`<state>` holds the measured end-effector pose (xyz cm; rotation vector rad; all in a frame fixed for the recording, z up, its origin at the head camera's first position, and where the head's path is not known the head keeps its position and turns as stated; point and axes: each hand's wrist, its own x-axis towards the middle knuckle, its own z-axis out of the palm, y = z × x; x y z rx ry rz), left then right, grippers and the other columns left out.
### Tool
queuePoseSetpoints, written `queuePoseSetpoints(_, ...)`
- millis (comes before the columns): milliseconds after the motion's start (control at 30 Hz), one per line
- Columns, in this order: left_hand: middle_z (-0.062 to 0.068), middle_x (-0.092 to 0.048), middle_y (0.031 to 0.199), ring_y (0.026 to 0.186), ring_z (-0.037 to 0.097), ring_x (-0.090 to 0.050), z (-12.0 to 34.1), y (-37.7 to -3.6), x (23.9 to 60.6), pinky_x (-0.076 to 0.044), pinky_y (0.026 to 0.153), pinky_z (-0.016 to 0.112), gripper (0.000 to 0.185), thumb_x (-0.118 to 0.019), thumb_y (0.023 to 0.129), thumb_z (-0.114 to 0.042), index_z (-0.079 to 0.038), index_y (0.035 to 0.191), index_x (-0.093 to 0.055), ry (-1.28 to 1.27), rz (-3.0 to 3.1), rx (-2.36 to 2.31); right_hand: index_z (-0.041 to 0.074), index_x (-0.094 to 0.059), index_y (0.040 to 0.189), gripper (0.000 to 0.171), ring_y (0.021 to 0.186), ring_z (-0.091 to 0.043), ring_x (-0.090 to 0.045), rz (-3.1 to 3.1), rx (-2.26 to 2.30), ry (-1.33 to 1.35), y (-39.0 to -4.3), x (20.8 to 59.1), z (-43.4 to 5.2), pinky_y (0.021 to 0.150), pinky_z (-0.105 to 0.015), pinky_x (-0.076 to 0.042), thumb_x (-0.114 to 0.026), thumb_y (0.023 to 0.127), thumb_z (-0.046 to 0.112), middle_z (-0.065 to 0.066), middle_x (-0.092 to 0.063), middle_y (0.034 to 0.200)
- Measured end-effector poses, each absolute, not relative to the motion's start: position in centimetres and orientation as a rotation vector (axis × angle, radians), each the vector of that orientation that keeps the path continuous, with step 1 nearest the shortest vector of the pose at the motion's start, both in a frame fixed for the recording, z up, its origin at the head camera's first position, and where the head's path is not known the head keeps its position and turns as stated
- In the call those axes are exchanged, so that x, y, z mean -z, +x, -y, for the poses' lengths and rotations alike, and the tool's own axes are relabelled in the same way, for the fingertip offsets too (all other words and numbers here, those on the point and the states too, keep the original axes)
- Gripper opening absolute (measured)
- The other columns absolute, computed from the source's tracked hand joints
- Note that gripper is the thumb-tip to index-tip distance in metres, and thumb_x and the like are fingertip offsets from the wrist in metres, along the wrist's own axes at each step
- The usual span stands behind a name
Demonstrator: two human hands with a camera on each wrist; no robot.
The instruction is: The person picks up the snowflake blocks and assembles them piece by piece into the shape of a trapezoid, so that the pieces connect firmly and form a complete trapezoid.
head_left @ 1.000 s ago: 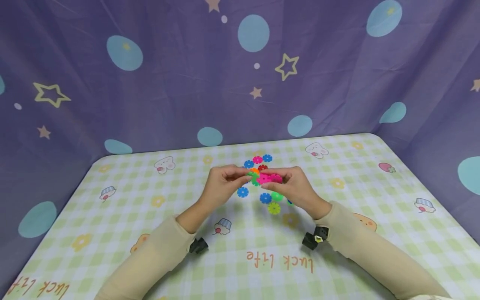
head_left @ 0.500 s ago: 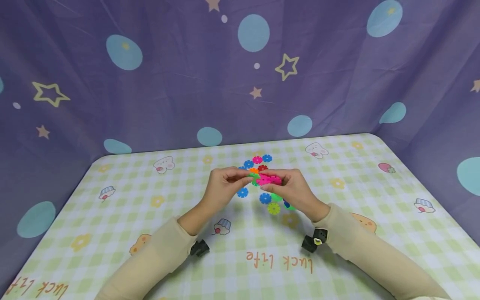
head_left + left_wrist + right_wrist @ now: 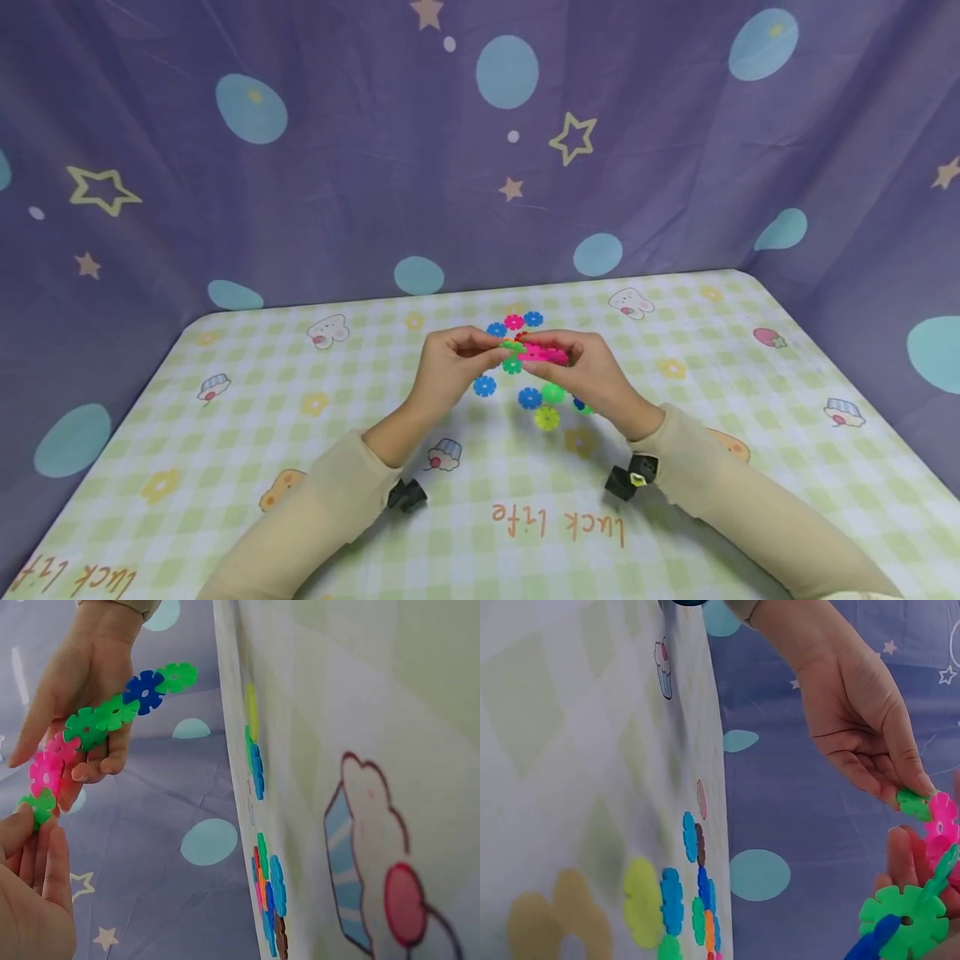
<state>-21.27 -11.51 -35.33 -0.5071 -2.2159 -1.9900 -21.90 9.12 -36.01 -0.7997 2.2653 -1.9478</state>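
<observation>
Left of the pink notched discs, the left hand has edged closer, pinching a green notched disc against their edge, so joining seems under way; rightward, the right hand grips their chain.

Green-and-white checked table; lying on it, blue discs, pink disc, yellow-green disc
</observation>
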Motion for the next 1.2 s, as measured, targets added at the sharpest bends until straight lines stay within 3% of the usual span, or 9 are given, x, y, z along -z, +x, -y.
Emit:
queuePoseSetpoints(133,0.006,-0.071,0.078,0.069,0.019,-0.068,11.3,-21.3,35.3,-0.055,0.063,0.027,0.014,-0.074,0.080,-0.004,0.007,0.087,-0.071,-0.489,2.204,2.019,0.003,-0.069,0.110,0.024,0.087,-0.023,-0.068,-2.256,1.979,-0.822,-22.1,35.8,-9.2,0.075,-0.032,-0.056,-0.066,0.089,0.015,-0.010,-0.069,0.109)
queuePoseSetpoints(367,0.010,-0.071,0.080,0.072,0.016,-0.068,10.7,-21.1,35.6,-0.057,0.068,0.030,0.015,-0.076,0.079,-0.006,0.005,0.087,-0.071,-0.447,2.245,2.014,0.002,-0.072,0.099,0.015,0.077,-0.018,-0.067,-2.293,1.965,-0.819,-21.8,35.3,-9.2,0.070,-0.031,-0.056,-0.068,0.087,0.009,-0.012,-0.070,0.099)
queuePoseSetpoints(567,0.003,-0.072,0.082,0.072,0.011,-0.067,11.2,-21.4,36.0,-0.056,0.069,0.029,0.017,-0.074,0.081,-0.009,0.004,0.092,-0.071,-0.452,2.257,2.041,0.003,-0.073,0.094,0.013,0.070,-0.026,-0.065,-2.341,1.943,-0.784,-21.8,35.4,-9.3,0.062,-0.031,-0.055,-0.070,0.086,0.012,-0.010,-0.071,0.089)
queuePoseSetpoints(700,0.007,-0.072,0.086,0.072,0.020,-0.066,12.6,-22.5,36.3,-0.056,0.072,0.042,0.021,-0.070,0.086,-0.013,0.004,0.098,-0.070,-0.430,2.326,2.049,0.005,-0.073,0.094,0.012,0.065,-0.027,-0.059,-2.357,1.941,-0.759,-21.8,35.6,-9.6,0.056,-0.032,-0.051,-0.070,0.086,0.013,-0.007,-0.071,0.085)
queuePoseSetpoints(800,0.013,-0.071,0.095,0.082,0.031,-0.066,14.3,-23.7,36.5,-0.053,0.081,0.049,0.024,-0.068,0.088,-0.014,0.004,0.104,-0.068,-0.408,2.527,2.029,0.004,-0.073,0.094,0.012,0.066,-0.022,-0.060,-2.344,1.956,-0.742,-21.8,35.7,-9.7,0.057,-0.030,-0.051,-0.070,0.086,0.012,-0.006,-0.070,0.085)
queuePoseSetpoints(900,0.015,-0.069,0.104,0.093,0.031,-0.065,16.0,-25.2,37.0,-0.052,0.086,0.043,0.027,-0.068,0.088,-0.013,0.002,0.109,-0.067,-0.431,2.777,1.937,0.004,-0.073,0.094,0.012,0.068,-0.017,-0.061,-2.332,1.966,-0.731,-21.9,35.8,-9.9,0.058,-0.027,-0.052,-0.070,0.086,0.012,-0.006,-0.070,0.085)
queuePoseSetpoints(1000,0.013,-0.068,0.108,0.086,0.020,-0.063,17.3,-26.5,37.7,-0.053,0.074,0.031,0.027,-0.069,0.087,-0.011,-0.001,0.111,-0.067,-0.422,2.937,1.822,0.003,-0.072,0.093,0.013,0.069,-0.016,-0.062,-2.314,1.981,-0.731,-21.9,35.9,-9.9,0.058,-0.026,-0.051,-0.070,0.085,0.012,-0.004,-0.071,0.085)
queuePoseSetpoints(1100,0.010,-0.067,0.112,0.079,0.013,-0.058,18.1,-27.4,38.2,-0.046,0.059,0.026,0.029,-0.070,0.085,-0.009,-0.003,0.114,-0.067,-0.410,3.033,1.730,0.001,-0.072,0.094,0.014,0.070,-0.016,-0.063,-2.295,1.998,-0.752,-21.9,35.9,-9.9,0.060,-0.025,-0.052,-0.070,0.085,0.011,-0.003,-0.071,0.084)
queuePoseSetpoints(1200,0.010,-0.066,0.115,0.088,0.014,-0.060,18.2,-28.1,38.6,-0.048,0.061,0.025,0.033,-0.072,0.082,-0.005,-0.004,0.115,-0.067,-0.432,3.085,1.679,-0.002,-0.071,0.094,0.014,0.070,-0.020,-0.064,-2.268,2.028,-0.792,-22.0,36.0,-10.0,0.061,-0.026,-0.054,-0.069,0.086,0.009,-0.002,-0.070,0.084)
